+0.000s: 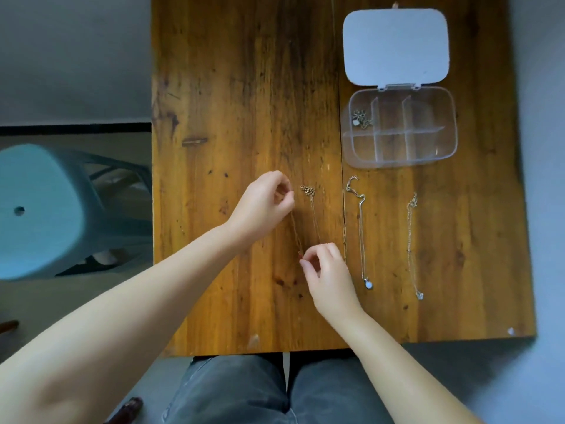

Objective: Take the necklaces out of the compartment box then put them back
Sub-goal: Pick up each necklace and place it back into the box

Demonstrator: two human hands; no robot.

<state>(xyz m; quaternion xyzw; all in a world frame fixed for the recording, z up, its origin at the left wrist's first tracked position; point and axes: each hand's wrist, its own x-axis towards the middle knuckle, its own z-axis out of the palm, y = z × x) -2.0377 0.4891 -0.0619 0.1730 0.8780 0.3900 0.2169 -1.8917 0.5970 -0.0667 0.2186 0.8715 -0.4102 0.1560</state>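
Observation:
The clear compartment box lies open at the far right of the wooden table, its white lid flipped back. One bunched necklace sits in its upper-left compartment. My left hand and my right hand each pinch an end of a thin gold necklace stretched between them just above the table. Beside it lie a second gold necklace, a silver necklace with a pale blue pendant and another silver necklace, all laid out straight.
A light blue plastic stool stands on the floor to the left of the table. My legs in grey trousers are under the near table edge. A small brown object lies on the floor near my left leg.

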